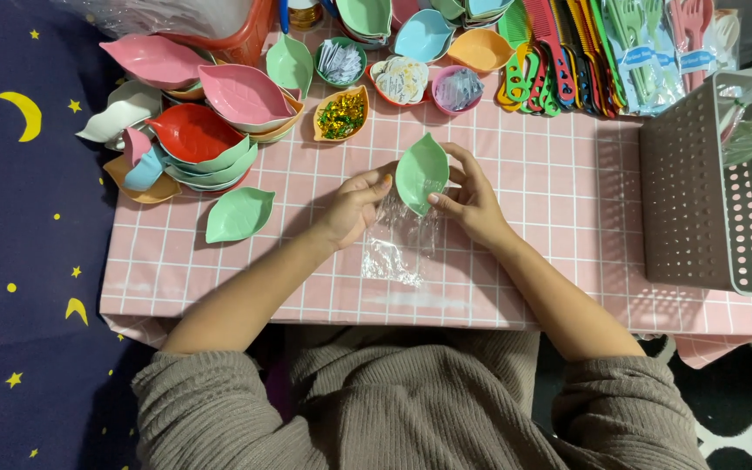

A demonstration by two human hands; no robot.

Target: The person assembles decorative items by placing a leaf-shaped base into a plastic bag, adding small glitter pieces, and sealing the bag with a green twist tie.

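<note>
1. Head view, far left: we see a stack of leaf-shaped dishes in pink, red, green and white on the pink checked tablecloth, w/ one loose pale green dish just below it.
2. Our left hand has fingers curled, tips pinching the left edge of the green leaf dish.
3. That dish sits tilted, mid-table, betw. both hands; clear plastic bag hangs under it.
4. Our right hand grips the dish's right edge, thumb in front, fingers behind.
5. Back: small bowls of packets, combs.
6. Far right: perforated grey basket.
</note>
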